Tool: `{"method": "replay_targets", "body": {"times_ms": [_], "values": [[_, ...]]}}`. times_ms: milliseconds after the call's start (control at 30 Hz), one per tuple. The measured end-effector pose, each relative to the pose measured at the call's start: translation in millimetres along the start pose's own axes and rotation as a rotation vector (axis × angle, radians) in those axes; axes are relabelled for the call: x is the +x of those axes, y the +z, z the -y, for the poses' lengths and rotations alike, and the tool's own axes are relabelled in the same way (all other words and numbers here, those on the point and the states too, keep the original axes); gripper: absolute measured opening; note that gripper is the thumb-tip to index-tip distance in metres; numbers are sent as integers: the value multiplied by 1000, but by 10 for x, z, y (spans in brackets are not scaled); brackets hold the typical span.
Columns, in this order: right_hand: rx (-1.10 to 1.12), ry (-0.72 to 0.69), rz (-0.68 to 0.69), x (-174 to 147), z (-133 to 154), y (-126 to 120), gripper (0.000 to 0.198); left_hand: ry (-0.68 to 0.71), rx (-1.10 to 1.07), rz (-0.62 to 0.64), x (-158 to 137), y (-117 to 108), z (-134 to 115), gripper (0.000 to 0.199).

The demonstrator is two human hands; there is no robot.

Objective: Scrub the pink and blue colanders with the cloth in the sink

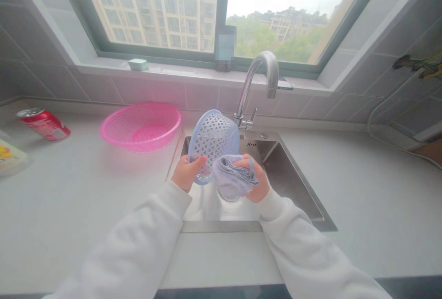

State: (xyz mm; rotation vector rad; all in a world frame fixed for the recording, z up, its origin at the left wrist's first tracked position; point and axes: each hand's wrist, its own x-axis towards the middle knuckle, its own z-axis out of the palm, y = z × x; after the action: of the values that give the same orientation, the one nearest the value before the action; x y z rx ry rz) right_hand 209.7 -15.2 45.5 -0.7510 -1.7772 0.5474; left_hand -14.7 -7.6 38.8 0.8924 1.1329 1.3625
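Observation:
Over the sink a light blue plastic colander is held tilted on its side, its holed wall showing. My left hand grips its rim at the lower left, thumb on one face of it. Bunched in my right hand is a grey-lilac cloth, close against the colander's lower right side; whether they touch I cannot make out. The cloth hides part of the colander and some of the right fingers.
A curved chrome faucet rises behind the sink. Left of it stand a pink basket, a red drink can and a partly visible container. A green-white soap-like block rests on the windowsill.

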Motion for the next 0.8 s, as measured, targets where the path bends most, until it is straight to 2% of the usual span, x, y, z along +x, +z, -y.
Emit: {"method": "replay_targets", "body": {"times_ms": [133, 267, 367, 500, 600, 700, 800], "values": [[61, 237, -191, 144, -237, -192, 28, 0, -27, 5, 32, -78, -11, 61], [79, 432, -299, 212, -487, -307, 38, -26, -10, 35, -10, -30, -3, 59], [1, 400, -318, 182, -444, -255, 35, -41, 12, 42, -51, 47, 33, 58], [-63, 187, -226, 85, -171, -125, 28, -47, 9, 16, -75, 101, 77, 56], [-57, 98, -162, 69, -133, -151, 28, -68, 4, 15, -79, 87, 66, 57], [-92, 172, -231, 145, -342, -325, 26, -80, -11, 41, -92, 57, 15, 59], [-177, 265, -368, 229, -548, -491, 26, -79, -45, 60, -117, 50, -20, 63]]}}
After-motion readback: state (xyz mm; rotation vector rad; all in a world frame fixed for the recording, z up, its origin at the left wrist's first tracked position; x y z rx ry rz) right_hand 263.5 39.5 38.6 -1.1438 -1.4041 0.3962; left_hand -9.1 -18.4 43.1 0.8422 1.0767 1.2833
